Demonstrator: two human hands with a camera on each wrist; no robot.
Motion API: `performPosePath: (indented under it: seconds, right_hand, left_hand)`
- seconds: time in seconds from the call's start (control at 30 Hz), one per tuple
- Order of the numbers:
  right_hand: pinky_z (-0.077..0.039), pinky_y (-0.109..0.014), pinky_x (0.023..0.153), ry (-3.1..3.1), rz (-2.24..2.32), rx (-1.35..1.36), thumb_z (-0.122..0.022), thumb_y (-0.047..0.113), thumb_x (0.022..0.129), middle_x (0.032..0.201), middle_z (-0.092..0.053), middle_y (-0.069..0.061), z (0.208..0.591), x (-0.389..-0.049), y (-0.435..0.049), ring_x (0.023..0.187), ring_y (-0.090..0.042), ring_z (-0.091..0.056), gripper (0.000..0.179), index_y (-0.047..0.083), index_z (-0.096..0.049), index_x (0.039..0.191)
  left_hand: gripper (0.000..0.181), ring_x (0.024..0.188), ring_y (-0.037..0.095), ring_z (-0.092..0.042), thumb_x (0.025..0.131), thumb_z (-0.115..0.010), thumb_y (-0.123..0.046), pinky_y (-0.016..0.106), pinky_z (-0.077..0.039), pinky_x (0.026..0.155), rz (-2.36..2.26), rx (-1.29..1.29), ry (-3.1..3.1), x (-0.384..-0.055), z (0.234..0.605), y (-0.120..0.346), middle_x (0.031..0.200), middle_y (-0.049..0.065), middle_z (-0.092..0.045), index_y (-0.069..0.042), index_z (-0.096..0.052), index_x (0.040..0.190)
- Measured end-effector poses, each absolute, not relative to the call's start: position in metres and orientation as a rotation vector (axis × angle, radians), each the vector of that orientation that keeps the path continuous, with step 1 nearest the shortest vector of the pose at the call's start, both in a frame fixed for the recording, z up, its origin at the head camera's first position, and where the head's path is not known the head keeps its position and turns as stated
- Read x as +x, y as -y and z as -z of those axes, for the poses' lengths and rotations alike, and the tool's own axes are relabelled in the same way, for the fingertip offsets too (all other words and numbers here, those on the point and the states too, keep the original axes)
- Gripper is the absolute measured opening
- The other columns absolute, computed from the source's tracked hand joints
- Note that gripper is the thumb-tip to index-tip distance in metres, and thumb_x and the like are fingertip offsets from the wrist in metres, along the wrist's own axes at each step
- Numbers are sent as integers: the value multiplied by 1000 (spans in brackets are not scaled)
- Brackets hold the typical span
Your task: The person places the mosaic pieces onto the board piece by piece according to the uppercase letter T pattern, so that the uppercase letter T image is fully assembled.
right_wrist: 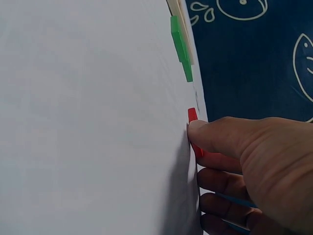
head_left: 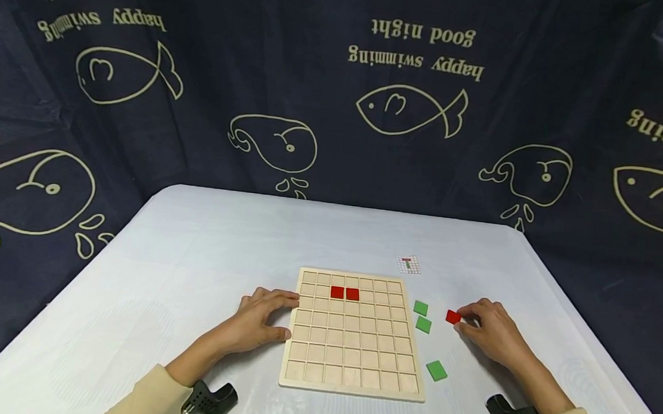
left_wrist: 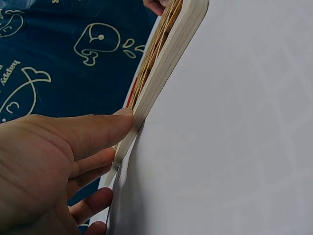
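Observation:
In the head view a pale wooden grid board (head_left: 360, 323) lies on the table. Two red square tiles (head_left: 352, 294) sit side by side in its second row from the far edge. My left hand (head_left: 258, 321) rests along the board's left edge, thumb and fingertips spread against the rim; the left wrist view shows the thumb (left_wrist: 105, 129) at the wooden side. Right of the board, my right hand (head_left: 491, 329) pinches a loose red tile (head_left: 452, 316) between thumb and fingers. Seen from the right wrist, that red tile (right_wrist: 192, 114) is low over the white surface.
Two green tiles (head_left: 420, 307) lie just right of the board, and another green tile (head_left: 437, 370) lies nearer the front. A small printed pattern card (head_left: 409, 264) is beyond the board's far right corner. A dark printed curtain (head_left: 329, 90) hangs behind the white table (head_left: 236, 225).

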State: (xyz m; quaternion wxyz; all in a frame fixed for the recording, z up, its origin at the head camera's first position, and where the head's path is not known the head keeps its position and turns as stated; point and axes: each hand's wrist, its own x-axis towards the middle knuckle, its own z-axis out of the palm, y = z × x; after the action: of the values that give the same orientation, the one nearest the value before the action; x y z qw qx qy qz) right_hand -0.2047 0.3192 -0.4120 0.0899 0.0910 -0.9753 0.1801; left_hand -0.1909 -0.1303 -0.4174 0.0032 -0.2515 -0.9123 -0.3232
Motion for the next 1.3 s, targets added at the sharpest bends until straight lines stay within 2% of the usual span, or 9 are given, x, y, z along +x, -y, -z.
performPosePath:
  seconds: [0.73, 1.3]
  right_hand:
    - [-35, -32, 68, 2859, -539, 294, -73, 14, 76, 85, -61, -4, 407, -204, -308, 82, -19, -47, 21, 4, -71, 95]
    - [-44, -40, 78, 2844, -602, 424, -71, 17, 79, 93, -62, -4, 391, -216, -269, 94, -22, -53, 21, 9, -72, 98]
  left_hand:
    - [52, 112, 17, -43, 76, -75, -23, 34, -24, 83, 1007, -788, 2854, -191, 418, 130, 138, -4, -53, -13, -60, 124]
    - [52, 112, 17, -43, 76, -75, -23, 34, -24, 82, 990, -782, 2858, -192, 420, 130, 138, -6, -52, -14, -60, 125]
